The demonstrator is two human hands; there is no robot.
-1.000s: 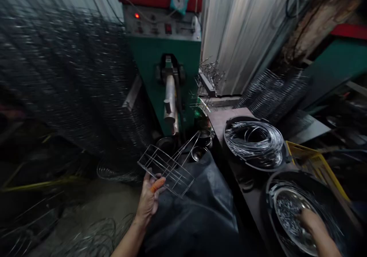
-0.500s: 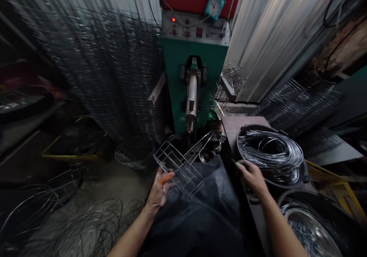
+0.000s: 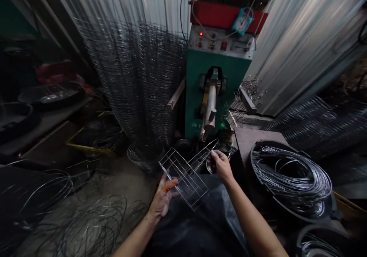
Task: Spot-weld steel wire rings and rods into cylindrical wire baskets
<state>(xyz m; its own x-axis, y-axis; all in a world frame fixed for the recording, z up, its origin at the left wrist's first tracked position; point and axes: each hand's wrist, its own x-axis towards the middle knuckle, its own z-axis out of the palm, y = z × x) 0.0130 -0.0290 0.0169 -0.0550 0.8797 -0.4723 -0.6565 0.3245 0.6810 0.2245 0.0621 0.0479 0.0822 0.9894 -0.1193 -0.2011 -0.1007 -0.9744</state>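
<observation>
My left hand [image 3: 163, 199], with an orange cover on its thumb, grips the near left edge of a wire rack [image 3: 187, 169]. The rack is a tilted grid of thin metal wires, with a long narrow loop reaching away to the right. My right hand [image 3: 223, 166] is pinched beside that loop, in front of a small metal bowl [image 3: 210, 167]. What its fingertips hold, if anything, is hidden. Beyond the rack, the arm of a green machine [image 3: 210, 108] points down toward the loop's end.
Tall stacks of wire rings [image 3: 132, 81] stand to the left of the machine. A black tub [image 3: 252, 165] of bent wires sits at my right. Tangled wire [image 3: 94, 222] lies on the floor at left. A dark cloth [image 3: 200, 226] covers my lap.
My right hand has moved left, from beside the tub of wires to the rack's loop. My left hand still holds the rack. The view has turned left.
</observation>
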